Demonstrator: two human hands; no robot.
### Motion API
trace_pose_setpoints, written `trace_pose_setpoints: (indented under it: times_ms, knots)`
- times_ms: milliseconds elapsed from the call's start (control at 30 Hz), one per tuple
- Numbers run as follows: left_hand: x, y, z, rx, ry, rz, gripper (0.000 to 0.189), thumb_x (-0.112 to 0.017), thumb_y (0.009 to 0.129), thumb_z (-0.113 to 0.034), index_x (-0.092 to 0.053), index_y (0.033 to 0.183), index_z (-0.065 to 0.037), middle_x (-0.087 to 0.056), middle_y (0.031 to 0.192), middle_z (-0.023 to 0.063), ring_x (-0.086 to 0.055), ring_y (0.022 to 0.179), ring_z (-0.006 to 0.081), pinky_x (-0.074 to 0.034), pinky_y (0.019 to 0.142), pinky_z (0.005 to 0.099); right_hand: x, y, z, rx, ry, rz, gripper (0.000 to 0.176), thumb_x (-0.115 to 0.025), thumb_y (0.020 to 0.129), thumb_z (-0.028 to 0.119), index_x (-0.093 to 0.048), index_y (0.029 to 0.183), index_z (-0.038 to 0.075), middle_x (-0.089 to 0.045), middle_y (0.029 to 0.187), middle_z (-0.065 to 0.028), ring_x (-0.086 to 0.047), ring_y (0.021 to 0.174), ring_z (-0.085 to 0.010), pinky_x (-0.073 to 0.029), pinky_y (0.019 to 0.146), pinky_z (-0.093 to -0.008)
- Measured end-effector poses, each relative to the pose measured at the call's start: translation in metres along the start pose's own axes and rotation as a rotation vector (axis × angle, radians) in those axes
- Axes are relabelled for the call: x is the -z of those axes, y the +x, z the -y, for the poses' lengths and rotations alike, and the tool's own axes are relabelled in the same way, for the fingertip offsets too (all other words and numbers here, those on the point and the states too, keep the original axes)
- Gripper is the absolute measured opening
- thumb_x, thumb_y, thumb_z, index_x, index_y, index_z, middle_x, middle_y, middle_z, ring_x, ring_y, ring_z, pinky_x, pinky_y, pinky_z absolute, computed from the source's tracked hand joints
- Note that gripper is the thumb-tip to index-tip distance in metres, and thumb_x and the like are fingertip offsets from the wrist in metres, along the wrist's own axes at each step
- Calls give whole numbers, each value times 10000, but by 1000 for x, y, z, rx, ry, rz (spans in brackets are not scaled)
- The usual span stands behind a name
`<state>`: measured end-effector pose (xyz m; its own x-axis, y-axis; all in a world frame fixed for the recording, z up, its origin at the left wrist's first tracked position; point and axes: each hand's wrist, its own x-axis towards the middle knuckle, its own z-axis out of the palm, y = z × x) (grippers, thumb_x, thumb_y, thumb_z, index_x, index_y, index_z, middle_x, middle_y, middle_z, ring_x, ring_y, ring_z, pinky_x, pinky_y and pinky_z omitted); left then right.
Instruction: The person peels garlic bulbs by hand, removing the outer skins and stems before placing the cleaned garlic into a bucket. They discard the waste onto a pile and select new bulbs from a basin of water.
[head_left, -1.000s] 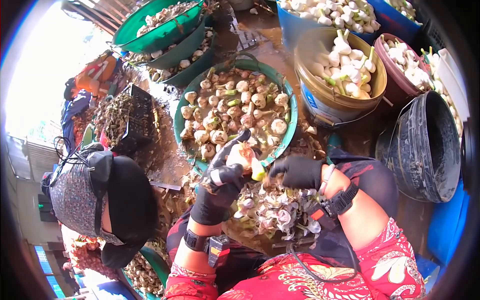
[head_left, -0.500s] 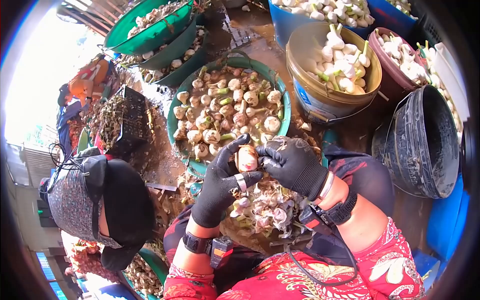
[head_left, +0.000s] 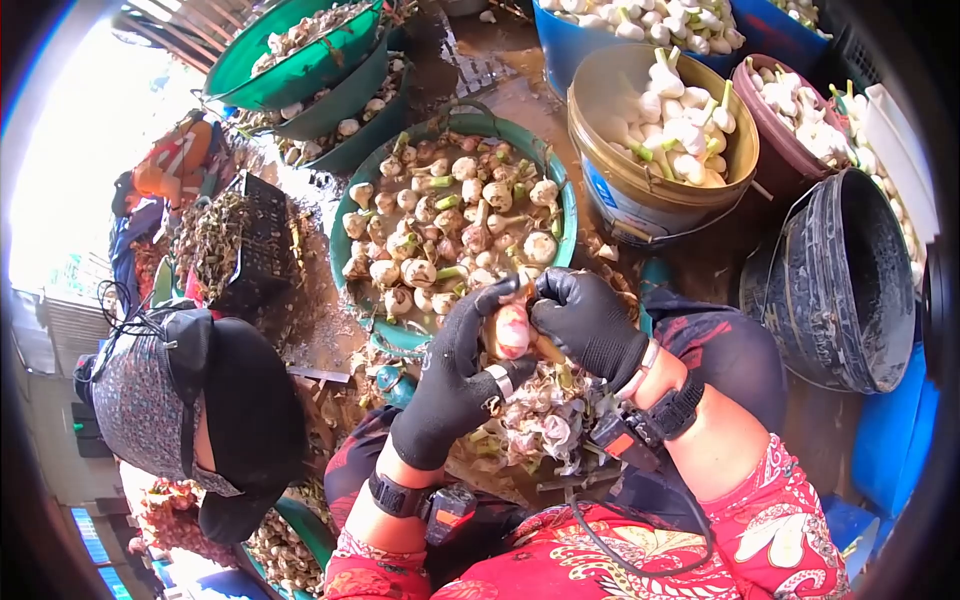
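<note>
Step (judged): outer skin is being stripped from a garlic bulb, with the left hand [head_left: 455, 375] as holder and the right hand [head_left: 590, 325] as stripper.
Method, left side: keep the hold firm but not crushing, and turn the bulb [head_left: 512, 330] a little at a time so fresh skin faces the other hand.
Method, right side: pull the skin along the bulb towards the stem in short strips. Let the scraps fall straight down onto the peel heap [head_left: 545, 425].
Left hand pose: gloved, palm towards the bulb, wrist bent up from the lap. The fingers [head_left: 490, 297] are curled about the bulb's left side and underside. One finger carries a small metal piece, kind not clear.
Bulb position: pinkish, clamped between both hands, above the heap and just in front of the green basin [head_left: 572, 215] of unpeeled bulbs.
Right hand pose: gloved, knuckles up, forearm coming in from lower right. Its fingers are pressed together on the bulb's top and right side. Whether they nip loose skin cannot be told.
Right flank: a tan bucket [head_left: 640, 205] of white peeled bulbs stands beyond the right hand, well apart.
</note>
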<state>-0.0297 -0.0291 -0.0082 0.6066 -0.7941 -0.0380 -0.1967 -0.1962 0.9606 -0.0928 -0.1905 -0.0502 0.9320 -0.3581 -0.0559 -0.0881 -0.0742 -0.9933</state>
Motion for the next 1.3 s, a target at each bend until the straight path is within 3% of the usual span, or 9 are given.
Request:
trace_pose_setpoints:
  times_ms: [133, 400, 533, 600, 800, 1000, 1133, 1200, 1300]
  knots:
    - [0, 0, -13, 216, -491, -66, 740, -734, 736, -12, -348, 1367, 0, -500, 1251, 110, -467, 1148, 157, -393, 979, 311, -3, 1, 15, 388, -323, -149, 157, -580, 779, 158, -593, 812, 5, -593, 651, -175, -565, 547, -214, -453, 569, -356]
    - [-1, -1, -3, 6, -177, -85, 604, -629, 798, 30, -389, 1352, -10, -506, 1265, 113, -485, 1175, 183, -388, 986, 316, -5, 7, -20, -290, 265, 22, 129, -585, 843, 113, -607, 795, -4, -590, 664, -34, -513, 603, -88, -443, 573, -279]
    - [-2, 3, -8, 70, -389, -152, 632, -568, 836, -14, -312, 1414, -10, -510, 1236, 77, -509, 1103, 148, -401, 953, 287, 4, 4, -18, 588, -145, -23, 134, -591, 892, 134, -627, 856, 9, -612, 752, -42, -530, 648, -82, -446, 586, -248]
    - [-3, 4, -8, 94, -452, -155, 631, -570, 843, -29, -307, 1416, -8, -510, 1233, 81, -512, 1094, 148, -399, 952, 281, 8, 0, -3, -352, 626, 229, 158, -596, 903, 161, -628, 901, 7, -625, 787, -27, -565, 686, -85, -465, 603, -242]
    - [2, 6, 7, 242, -516, -239, 612, -628, 832, -105, -380, 1386, -22, -510, 1254, 95, -477, 1119, 197, -366, 978, 317, 25, 5, -10, 717, -166, 155, 296, -545, 785, 19, -605, 1069, -37, -626, 941, -184, -609, 874, -349, -494, 779, -400]
    - [3, 12, -6, -381, 553, -172, 392, -757, 706, -69, -655, 1083, -101, -600, 929, 106, -580, 876, 238, -472, 755, 349, 19, -1, 8, 124, 63, 312, 254, -532, 865, 112, -593, 1083, -4, -627, 900, -110, -620, 805, -228, -523, 694, -321]
    - [26, 11, -6, 201, -568, -328, 259, -607, 884, -140, -609, 1087, 22, -607, 805, 50, -595, 746, 130, -484, 668, 264, 15, -4, 20, -291, 710, 336, 212, -564, 935, 206, -589, 1033, 20, -597, 944, -44, -590, 728, -91, -514, 603, -253]
    - [29, 15, 28, 95, -843, -370, 192, -593, 879, -115, -607, 992, 39, -611, 765, 53, -598, 700, 143, -477, 598, 288, 6, -6, 18, 348, 386, 185, 189, -551, 943, 228, -579, 997, 50, -626, 837, -38, -565, 603, -98, -476, 532, -239]
    - [59, 24, 60, -422, 749, -385, 173, -660, 779, -17, -641, 948, 13, -633, 805, 142, -610, 707, 285, -499, 641, 339, 31, -17, 44, -175, 960, 392, 195, -557, 939, 220, -582, 1002, 37, -647, 856, -74, -590, 611, -114, -473, 523, -254]
